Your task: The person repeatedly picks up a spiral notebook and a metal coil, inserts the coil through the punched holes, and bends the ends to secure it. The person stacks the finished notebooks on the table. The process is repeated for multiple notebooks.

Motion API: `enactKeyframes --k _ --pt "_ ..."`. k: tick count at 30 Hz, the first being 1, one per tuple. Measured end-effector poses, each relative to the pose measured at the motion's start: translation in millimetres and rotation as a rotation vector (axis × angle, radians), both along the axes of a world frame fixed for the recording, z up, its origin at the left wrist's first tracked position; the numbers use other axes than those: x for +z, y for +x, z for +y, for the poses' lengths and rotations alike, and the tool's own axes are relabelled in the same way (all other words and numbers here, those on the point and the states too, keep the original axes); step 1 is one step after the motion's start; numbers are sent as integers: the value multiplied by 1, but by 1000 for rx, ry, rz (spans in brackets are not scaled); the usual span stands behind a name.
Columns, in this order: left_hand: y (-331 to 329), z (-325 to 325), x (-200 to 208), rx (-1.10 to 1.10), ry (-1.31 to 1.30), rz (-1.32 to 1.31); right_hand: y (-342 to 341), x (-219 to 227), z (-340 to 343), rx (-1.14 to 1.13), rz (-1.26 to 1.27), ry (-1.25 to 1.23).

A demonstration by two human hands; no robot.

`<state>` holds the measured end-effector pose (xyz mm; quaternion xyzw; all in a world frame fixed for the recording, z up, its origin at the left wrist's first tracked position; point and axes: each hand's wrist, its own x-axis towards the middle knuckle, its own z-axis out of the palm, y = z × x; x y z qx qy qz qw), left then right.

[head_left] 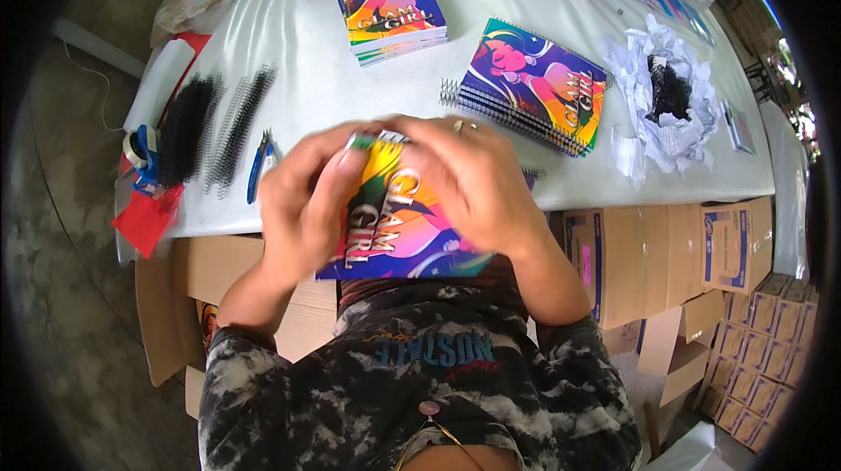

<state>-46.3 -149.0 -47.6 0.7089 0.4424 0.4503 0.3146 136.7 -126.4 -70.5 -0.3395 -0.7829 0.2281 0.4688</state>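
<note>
A person in a dark tie-dye shirt (394,401) works at the near edge of a white-covered table (315,85), seen from above. A colourful booklet (412,247) is in both hands, in front of the body, its near edge close to the shirt. The left hand (302,195) grips its left end, thumb on the cover and fingers curled over the far side. The right hand (486,177) is closed on the right part, fingers bent over the far edge; motion blurs the fingertips.

The booklet's long axis seems to run left to right, with the cover's title turned sideways. Its far long edge lies under the fingers of both hands, so neither hand is nearer; whether a coil is in that edge cannot be told.

To the left, beyond a blue cutter (255,171), lie black spiral coils (188,129), nearer the left hand, their length running roughly away from the person. Just beyond the right hand, a pile of spiral-bound notebooks (534,81) lies at a slant. Farther off, near the middle, stands another notebook stack (394,11).
</note>
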Motion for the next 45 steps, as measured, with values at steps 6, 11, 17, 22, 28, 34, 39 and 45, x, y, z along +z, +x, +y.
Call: enactKeyframes --k 6,11,17,22,28,34,39,45 --pt "11 45 -23 -273 -330 -268 5 -33 4 -50 573 -499" --pt "14 67 -19 -428 -394 -162 0 -36 0 -159 526 -435" --pt "28 76 -13 -499 -288 16 15 -31 -7 -357 312 -135" --pt "58 89 0 -215 230 91 85 -10 -12 -748 507 296" --pt "148 164 -66 259 217 -83 140 -105 34 -889 740 70" --pt "143 158 -131 276 239 95 123 -142 40 -1018 581 38" --pt "136 159 -147 329 28 -155 125 -144 39 -1140 518 14" --pt "140 147 -152 256 -81 -400 101 -121 51 -1141 889 -90"
